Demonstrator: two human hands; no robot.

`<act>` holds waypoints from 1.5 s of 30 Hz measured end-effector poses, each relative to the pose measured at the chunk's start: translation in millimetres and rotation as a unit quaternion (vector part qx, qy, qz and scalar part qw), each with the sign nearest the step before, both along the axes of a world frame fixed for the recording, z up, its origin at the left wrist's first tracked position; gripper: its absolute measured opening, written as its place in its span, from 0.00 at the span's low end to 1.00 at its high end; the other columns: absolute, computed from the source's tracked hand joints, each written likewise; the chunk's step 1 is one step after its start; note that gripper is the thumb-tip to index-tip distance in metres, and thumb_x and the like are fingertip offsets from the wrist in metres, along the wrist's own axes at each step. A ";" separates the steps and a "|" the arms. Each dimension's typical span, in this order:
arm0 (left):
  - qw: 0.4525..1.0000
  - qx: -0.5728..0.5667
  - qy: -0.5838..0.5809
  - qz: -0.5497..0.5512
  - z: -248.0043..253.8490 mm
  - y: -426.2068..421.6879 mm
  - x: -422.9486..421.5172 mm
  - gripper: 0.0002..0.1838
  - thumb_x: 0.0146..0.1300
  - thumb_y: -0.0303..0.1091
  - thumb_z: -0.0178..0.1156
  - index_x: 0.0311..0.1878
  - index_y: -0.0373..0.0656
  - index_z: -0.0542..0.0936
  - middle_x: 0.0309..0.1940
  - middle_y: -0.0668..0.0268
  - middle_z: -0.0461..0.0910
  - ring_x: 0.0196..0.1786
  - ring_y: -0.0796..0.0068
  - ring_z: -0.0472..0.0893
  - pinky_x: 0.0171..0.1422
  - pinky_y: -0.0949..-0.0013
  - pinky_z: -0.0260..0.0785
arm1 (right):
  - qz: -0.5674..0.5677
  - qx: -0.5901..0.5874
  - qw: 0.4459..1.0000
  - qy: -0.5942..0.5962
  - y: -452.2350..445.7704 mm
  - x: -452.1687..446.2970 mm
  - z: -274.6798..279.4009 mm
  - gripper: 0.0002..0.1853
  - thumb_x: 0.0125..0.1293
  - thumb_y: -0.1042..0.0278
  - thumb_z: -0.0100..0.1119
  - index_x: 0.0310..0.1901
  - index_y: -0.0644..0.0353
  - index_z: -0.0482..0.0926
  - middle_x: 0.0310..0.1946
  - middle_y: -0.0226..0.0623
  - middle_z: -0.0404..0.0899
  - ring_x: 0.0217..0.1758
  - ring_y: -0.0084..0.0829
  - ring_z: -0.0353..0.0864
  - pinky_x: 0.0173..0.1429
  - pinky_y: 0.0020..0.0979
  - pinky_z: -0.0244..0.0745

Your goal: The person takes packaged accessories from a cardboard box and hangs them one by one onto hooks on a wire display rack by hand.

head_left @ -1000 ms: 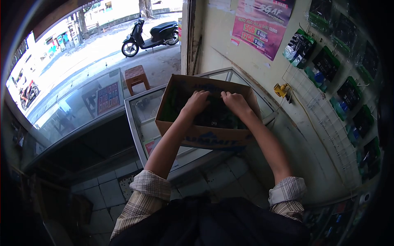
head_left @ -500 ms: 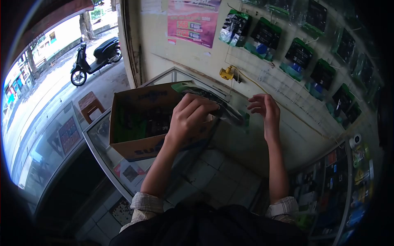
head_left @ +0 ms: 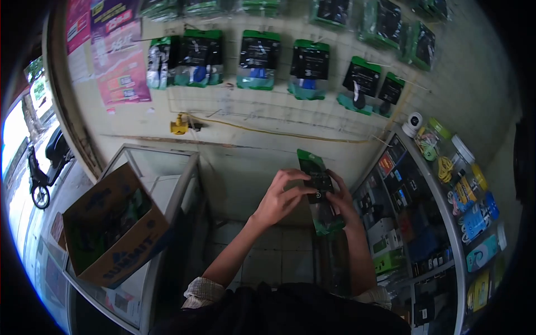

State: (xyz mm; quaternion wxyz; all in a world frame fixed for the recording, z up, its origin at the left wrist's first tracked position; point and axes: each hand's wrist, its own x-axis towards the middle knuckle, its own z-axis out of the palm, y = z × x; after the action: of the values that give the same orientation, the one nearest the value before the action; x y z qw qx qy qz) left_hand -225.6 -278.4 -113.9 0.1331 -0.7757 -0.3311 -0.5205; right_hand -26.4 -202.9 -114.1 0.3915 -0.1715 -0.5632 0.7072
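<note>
A black and green plastic accessory packet is held upright in front of me, between both hands. From its left side, my left hand grips it, with fingertips over the dark front. My right hand is closed round its right edge, the thumb across the front. What the packet contains is hard to make out. An open cardboard box stands at the left on a glass display counter, with dark and green packets inside it.
Similar packets hang in rows on a wall rack ahead. A yellow socket with a cable is fixed below them. At the right stands a glass cabinet, topped by a small white camera and jars. A scooter is outside.
My view has turned right, towards the rack. The packet has moved away from the box in my left hand, and my right hand, apart from it before, now holds it too.
</note>
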 end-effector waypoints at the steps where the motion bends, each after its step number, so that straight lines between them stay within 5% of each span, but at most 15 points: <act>1: 0.995 -0.033 -0.088 -0.020 -0.7 17.2 21.9 0.18 0.52 0.21 0.60 0.47 0.47 0.80 0.51 0.65 0.70 0.54 0.64 0.72 0.54 0.64 0.72 | -0.047 0.006 0.999 0.018 7.2 16.5 5.0 0.36 0.60 0.77 0.60 0.68 0.58 0.54 0.55 0.42 0.71 0.50 0.30 0.77 0.56 0.30 0.74; 4: 0.981 -0.065 -0.169 -0.070 -1.3 63.0 75.1 0.24 0.55 0.19 0.60 0.56 0.45 0.75 0.56 0.61 0.64 0.57 0.62 0.71 0.58 0.62 0.69 | -0.235 0.132 0.963 0.016 33.6 55.8 15.9 0.36 0.58 0.77 0.61 0.67 0.57 0.55 0.55 0.41 0.70 0.53 0.29 0.75 0.58 0.30 0.71; 6: 0.869 -0.274 -0.329 -0.249 3.4 87.9 126.5 0.32 0.56 0.20 0.60 0.65 0.46 0.65 0.61 0.63 0.58 0.57 0.63 0.71 0.58 0.64 0.71 | -0.333 0.199 0.922 0.012 64.3 91.2 2.4 0.37 0.57 0.77 0.63 0.67 0.57 0.56 0.55 0.40 0.70 0.56 0.28 0.72 0.59 0.30 0.69; 7: 0.898 -0.266 -0.266 -0.229 -0.1 98.9 137.9 0.37 0.58 0.21 0.60 0.69 0.47 0.56 0.62 0.63 0.55 0.57 0.64 0.70 0.55 0.66 0.73 | -0.345 0.210 0.915 0.020 70.0 100.5 2.3 0.37 0.57 0.76 0.64 0.67 0.57 0.56 0.55 0.40 0.70 0.56 0.28 0.72 0.59 0.30 0.69; 11: 0.853 -0.292 -0.341 -0.266 0.7 131.0 179.5 0.35 0.60 0.22 0.59 0.69 0.45 0.55 0.63 0.64 0.56 0.56 0.66 0.71 0.56 0.66 0.71 | -0.390 0.246 0.887 0.027 87.9 133.9 13.2 0.37 0.57 0.75 0.64 0.67 0.58 0.56 0.55 0.40 0.69 0.55 0.28 0.71 0.59 0.29 0.68; 15: 0.882 -0.217 -0.328 -0.259 3.6 173.4 217.8 0.33 0.62 0.20 0.55 0.69 0.41 0.54 0.60 0.56 0.63 0.52 0.69 0.73 0.60 0.64 0.65 | -0.426 0.276 0.861 0.037 107.5 152.9 36.2 0.37 0.57 0.77 0.63 0.67 0.60 0.55 0.55 0.40 0.69 0.55 0.27 0.71 0.59 0.28 0.68; 22: 0.874 -0.160 -0.317 -0.332 74.9 215.3 245.0 0.31 0.64 0.21 0.52 0.69 0.38 0.54 0.64 0.58 0.60 0.52 0.75 0.72 0.60 0.69 0.64 | -0.463 0.386 0.797 0.028 163.7 179.1 99.7 0.36 0.59 0.78 0.60 0.68 0.59 0.54 0.50 0.40 0.75 0.50 0.24 0.75 0.56 0.26 0.70; 26: 0.904 -0.114 -0.283 -0.301 98.6 256.0 248.2 0.30 0.64 0.21 0.52 0.69 0.40 0.57 0.55 0.61 0.69 0.46 0.77 0.74 0.52 0.72 0.68 | -0.477 0.443 0.758 0.025 195.2 181.9 129.1 0.35 0.61 0.78 0.58 0.68 0.59 0.54 0.50 0.39 0.74 0.50 0.23 0.75 0.56 0.25 0.69; 27: 0.905 -0.112 -0.285 -0.296 104.2 264.3 248.6 0.29 0.64 0.22 0.52 0.68 0.42 0.59 0.45 0.63 0.74 0.43 0.78 0.75 0.48 0.73 0.69 | -0.458 0.424 0.781 0.038 198.8 181.9 135.4 0.33 0.61 0.78 0.58 0.67 0.61 0.56 0.60 0.42 0.65 0.58 0.27 0.68 0.62 0.28 0.64; 30: 0.925 -0.066 -0.266 -0.262 112.6 294.2 250.3 0.28 0.64 0.22 0.53 0.68 0.43 0.60 0.40 0.63 0.76 0.41 0.78 0.76 0.47 0.73 0.68 | -0.444 0.398 0.801 0.060 215.0 181.1 147.0 0.34 0.61 0.77 0.57 0.68 0.60 0.56 0.60 0.41 0.65 0.58 0.27 0.68 0.61 0.27 0.64; 32: 0.933 -0.036 -0.262 -0.245 117.0 310.6 251.7 0.28 0.64 0.22 0.53 0.67 0.44 0.62 0.36 0.63 0.77 0.39 0.78 0.76 0.46 0.73 0.68 | -0.466 0.445 0.763 0.054 232.0 179.2 152.4 0.33 0.63 0.78 0.54 0.69 0.60 0.54 0.54 0.40 0.72 0.52 0.23 0.73 0.57 0.24 0.68; 35: 0.894 -0.136 -0.316 -0.286 116.7 312.2 250.6 0.27 0.62 0.22 0.54 0.66 0.40 0.63 0.57 0.50 0.71 0.55 0.55 0.74 0.58 0.62 0.65 | -0.449 0.458 0.766 0.043 254.5 177.8 150.2 0.33 0.63 0.79 0.53 0.69 0.61 0.54 0.60 0.42 0.67 0.57 0.25 0.70 0.60 0.26 0.67; 38: 0.940 -0.034 -0.282 -0.190 100.6 332.8 251.0 0.30 0.60 0.21 0.55 0.66 0.41 0.62 0.55 0.49 0.68 0.48 0.52 0.75 0.55 0.60 0.66 | -0.436 0.431 0.790 0.013 277.9 174.3 139.3 0.32 0.64 0.80 0.53 0.69 0.61 0.54 0.61 0.41 0.66 0.58 0.26 0.70 0.60 0.25 0.66; 42: 0.945 -0.114 -0.277 -0.131 89.2 346.8 247.4 0.34 0.56 0.20 0.58 0.67 0.40 0.60 0.57 0.48 0.63 0.50 0.49 0.71 0.56 0.57 0.65 | -0.436 0.400 0.804 -0.051 317.6 165.0 135.4 0.34 0.62 0.79 0.55 0.69 0.58 0.54 0.64 0.43 0.62 0.61 0.29 0.67 0.64 0.29 0.62; 45: 0.962 -0.092 -0.256 -0.022 72.8 364.9 249.7 0.39 0.54 0.24 0.62 0.69 0.41 0.57 0.62 0.45 0.53 0.63 0.43 0.57 0.65 0.51 0.56 | -0.494 0.471 0.714 -0.156 358.8 154.3 125.1 0.37 0.61 0.73 0.58 0.70 0.54 0.52 0.57 0.48 0.65 0.58 0.37 0.66 0.63 0.34 0.61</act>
State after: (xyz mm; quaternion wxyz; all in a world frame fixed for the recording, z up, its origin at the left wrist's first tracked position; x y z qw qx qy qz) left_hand 24.1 86.5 -41.1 -0.0394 -0.6324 -0.3833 -0.6720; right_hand 128.0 155.9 10.9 0.6215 -0.3268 -0.7118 0.0195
